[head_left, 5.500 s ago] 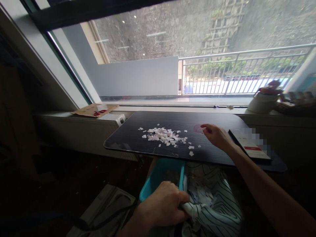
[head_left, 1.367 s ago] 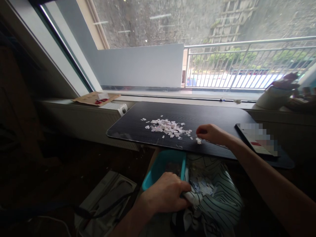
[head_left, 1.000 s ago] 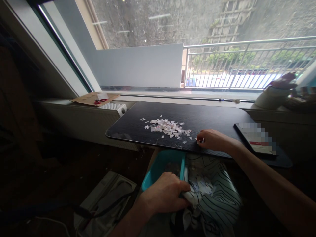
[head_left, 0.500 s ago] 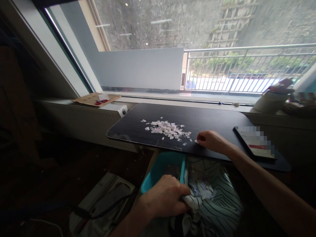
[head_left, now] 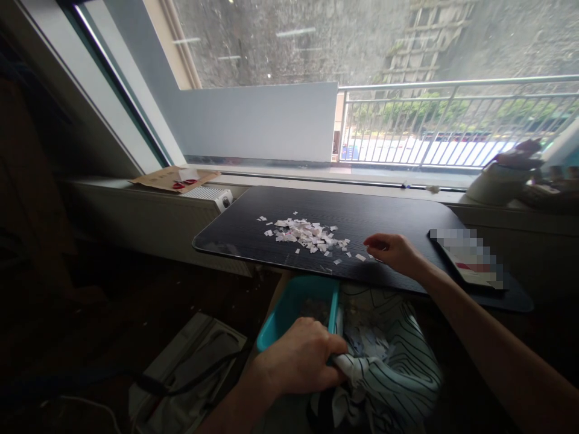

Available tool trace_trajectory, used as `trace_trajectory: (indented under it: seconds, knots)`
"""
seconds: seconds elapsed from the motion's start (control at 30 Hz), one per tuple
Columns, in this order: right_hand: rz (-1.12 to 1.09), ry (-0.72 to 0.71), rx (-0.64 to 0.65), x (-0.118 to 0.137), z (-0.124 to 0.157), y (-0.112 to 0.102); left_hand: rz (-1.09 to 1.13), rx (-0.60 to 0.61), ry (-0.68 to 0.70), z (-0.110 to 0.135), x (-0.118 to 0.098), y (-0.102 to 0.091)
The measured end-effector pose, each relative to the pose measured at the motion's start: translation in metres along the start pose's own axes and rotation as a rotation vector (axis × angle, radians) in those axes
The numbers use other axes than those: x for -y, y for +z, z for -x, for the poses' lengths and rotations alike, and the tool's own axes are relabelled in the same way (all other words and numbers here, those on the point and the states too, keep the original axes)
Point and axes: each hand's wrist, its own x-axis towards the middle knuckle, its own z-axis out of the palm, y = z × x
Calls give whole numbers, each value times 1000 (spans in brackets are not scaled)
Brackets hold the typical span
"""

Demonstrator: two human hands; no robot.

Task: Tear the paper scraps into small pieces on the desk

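Observation:
My left hand [head_left: 307, 358] is closed on the bunched edge of a pale bag with black wavy lines [head_left: 402, 374], below the table's front edge. White paper scraps [head_left: 371, 345] show inside the bag's mouth. Over the black table [head_left: 235, 226], my right hand [head_left: 392, 250] hovers low with bent fingers slightly apart. Just left of its fingertips lies a single paper scrap [head_left: 360, 257]; another bit of white shows beneath the fingers. A loose heap of small white paper pieces [head_left: 307, 234] covers the middle of the tabletop.
Beside the bag stands a turquoise bin [head_left: 275, 322] with small bits inside. A flat dark-edged device or folder [head_left: 470, 265], partly blurred out, lies on the table's right. Red-handled scissors [head_left: 184, 183] rest on cardboard [head_left: 156, 179] by the radiator [head_left: 212, 204]. A window is behind.
My right hand has lifted and shifted slightly right, its fingers loosening, and a scrap now lies uncovered beside it. My left hand keeps its hold on the bag.

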Motion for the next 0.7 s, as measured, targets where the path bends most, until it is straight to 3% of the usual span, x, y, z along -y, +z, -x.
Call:
trace_trajectory:
  seconds: [0.3,0.7]
  knots:
    - [-337,161,40,9,4,2,25,27,-20,-1,0,-3]
    - [-351,126,8,12,6,0,16,71,-49,-1,-2,-7]
